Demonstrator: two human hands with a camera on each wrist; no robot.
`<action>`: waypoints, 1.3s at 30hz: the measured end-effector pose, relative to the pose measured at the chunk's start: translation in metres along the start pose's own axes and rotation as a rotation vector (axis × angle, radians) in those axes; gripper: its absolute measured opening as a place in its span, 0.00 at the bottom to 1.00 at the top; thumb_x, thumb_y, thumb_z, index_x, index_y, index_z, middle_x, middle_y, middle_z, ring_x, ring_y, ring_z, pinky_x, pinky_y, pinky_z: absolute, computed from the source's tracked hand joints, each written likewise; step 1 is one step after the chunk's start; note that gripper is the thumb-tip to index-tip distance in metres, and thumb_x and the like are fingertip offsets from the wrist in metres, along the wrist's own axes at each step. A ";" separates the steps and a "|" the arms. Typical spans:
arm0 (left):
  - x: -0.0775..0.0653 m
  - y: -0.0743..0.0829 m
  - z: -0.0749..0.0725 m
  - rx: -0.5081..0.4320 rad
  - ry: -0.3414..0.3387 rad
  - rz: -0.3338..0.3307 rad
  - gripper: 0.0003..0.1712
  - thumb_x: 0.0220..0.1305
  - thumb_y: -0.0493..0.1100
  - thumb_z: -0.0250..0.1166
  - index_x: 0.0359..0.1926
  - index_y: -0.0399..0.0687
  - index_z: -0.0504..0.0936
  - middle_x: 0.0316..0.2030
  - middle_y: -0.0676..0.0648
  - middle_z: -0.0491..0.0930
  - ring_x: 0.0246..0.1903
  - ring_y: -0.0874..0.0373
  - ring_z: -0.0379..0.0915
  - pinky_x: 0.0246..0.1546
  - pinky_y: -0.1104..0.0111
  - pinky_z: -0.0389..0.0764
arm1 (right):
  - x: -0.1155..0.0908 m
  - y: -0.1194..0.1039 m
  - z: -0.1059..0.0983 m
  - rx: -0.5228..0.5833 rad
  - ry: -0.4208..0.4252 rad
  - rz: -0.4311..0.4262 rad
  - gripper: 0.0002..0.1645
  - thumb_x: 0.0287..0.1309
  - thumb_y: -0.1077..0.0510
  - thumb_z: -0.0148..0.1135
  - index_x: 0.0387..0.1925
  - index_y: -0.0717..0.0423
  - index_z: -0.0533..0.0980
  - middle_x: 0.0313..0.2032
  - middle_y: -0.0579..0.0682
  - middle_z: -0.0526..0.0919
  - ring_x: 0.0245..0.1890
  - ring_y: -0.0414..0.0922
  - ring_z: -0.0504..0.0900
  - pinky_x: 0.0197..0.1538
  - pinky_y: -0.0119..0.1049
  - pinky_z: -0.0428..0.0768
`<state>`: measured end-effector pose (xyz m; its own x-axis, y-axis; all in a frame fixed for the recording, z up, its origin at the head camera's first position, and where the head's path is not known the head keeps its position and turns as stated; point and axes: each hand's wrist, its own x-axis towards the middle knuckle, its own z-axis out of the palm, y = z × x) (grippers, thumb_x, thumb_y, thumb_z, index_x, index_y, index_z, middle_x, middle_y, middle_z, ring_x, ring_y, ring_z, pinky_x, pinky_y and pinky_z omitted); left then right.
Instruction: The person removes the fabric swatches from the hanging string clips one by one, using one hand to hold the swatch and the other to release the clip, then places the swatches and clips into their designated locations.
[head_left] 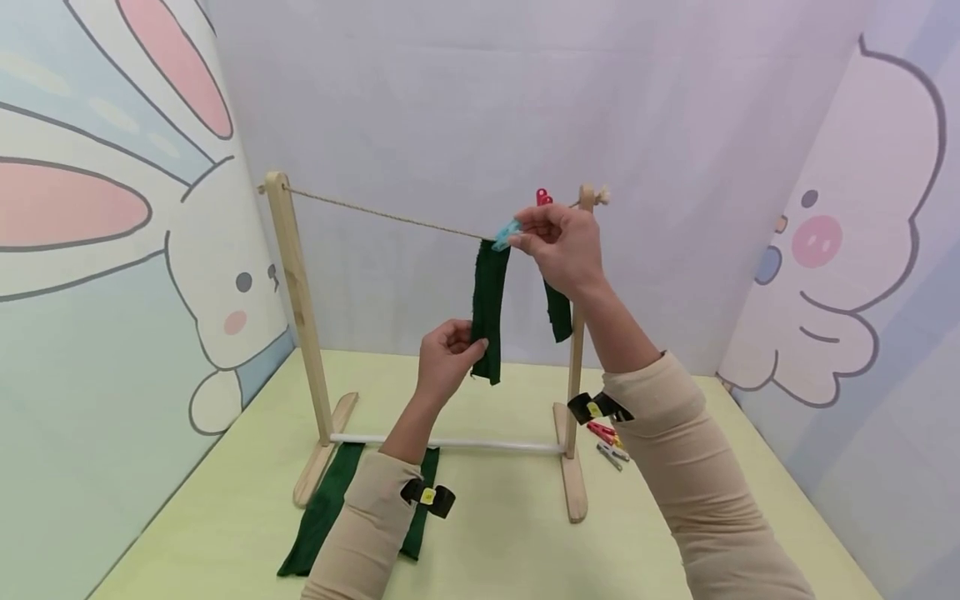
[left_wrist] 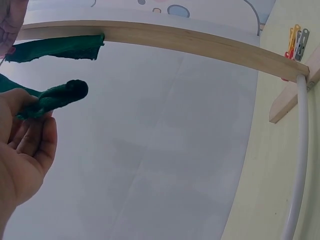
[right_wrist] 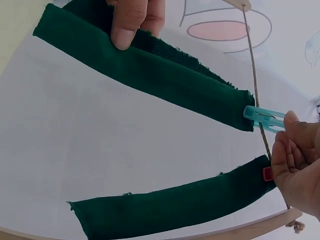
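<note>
My right hand (head_left: pixel 562 246) pinches a light blue clothespin (head_left: pixel 506 235) whose jaws sit over the top end of a dark green cloth strip (head_left: pixel 490 308) at the rope (head_left: pixel 390 218). Lower down, my left hand (head_left: pixel 448 354) holds the edge of that strip between thumb and fingers. In the right wrist view the clothespin (right_wrist: pixel 262 118) overlaps both cloth and rope. A second green strip (right_wrist: pixel 170 205) hangs beside it, held by a red clothespin (right_wrist: pixel 268 173); in the head view my right hand partly hides it.
A wooden stand (head_left: pixel 300 308) carries the rope between two posts, with a white bar (head_left: pixel 487 447) low across it. More green cloth (head_left: pixel 326 512) lies at the front left, partly behind my left sleeve. Several loose clothespins (head_left: pixel 609 454) lie beside the right foot.
</note>
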<state>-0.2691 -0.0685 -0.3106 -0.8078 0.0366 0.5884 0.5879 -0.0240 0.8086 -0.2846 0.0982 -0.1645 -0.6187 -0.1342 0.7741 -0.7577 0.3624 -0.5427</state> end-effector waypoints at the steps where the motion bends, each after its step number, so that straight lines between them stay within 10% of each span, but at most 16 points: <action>1: 0.000 -0.004 0.000 -0.005 0.000 -0.005 0.09 0.55 0.27 0.64 0.38 0.25 0.78 0.31 0.34 0.79 0.27 0.58 0.76 0.32 0.72 0.78 | -0.001 0.000 0.000 0.003 0.003 0.002 0.11 0.50 0.67 0.67 0.36 0.71 0.80 0.31 0.59 0.82 0.27 0.42 0.79 0.39 0.29 0.78; 18: -0.006 -0.023 0.000 -0.005 0.010 -0.097 0.12 0.54 0.31 0.67 0.41 0.30 0.81 0.31 0.42 0.81 0.30 0.56 0.78 0.33 0.66 0.80 | -0.008 -0.001 -0.015 0.192 0.308 -0.098 0.11 0.48 0.72 0.67 0.35 0.74 0.78 0.29 0.54 0.81 0.25 0.42 0.77 0.33 0.28 0.78; 39: -0.028 0.008 -0.015 0.164 -0.064 -0.126 0.07 0.53 0.29 0.67 0.36 0.29 0.83 0.31 0.39 0.81 0.30 0.54 0.78 0.30 0.71 0.78 | -0.070 0.027 -0.036 0.211 0.253 0.020 0.16 0.50 0.70 0.66 0.43 0.72 0.78 0.32 0.53 0.81 0.29 0.42 0.78 0.37 0.27 0.78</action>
<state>-0.2429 -0.0843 -0.3206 -0.8742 0.0925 0.4767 0.4855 0.1475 0.8617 -0.2544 0.1504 -0.2212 -0.5824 0.1140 0.8049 -0.7889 0.1596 -0.5934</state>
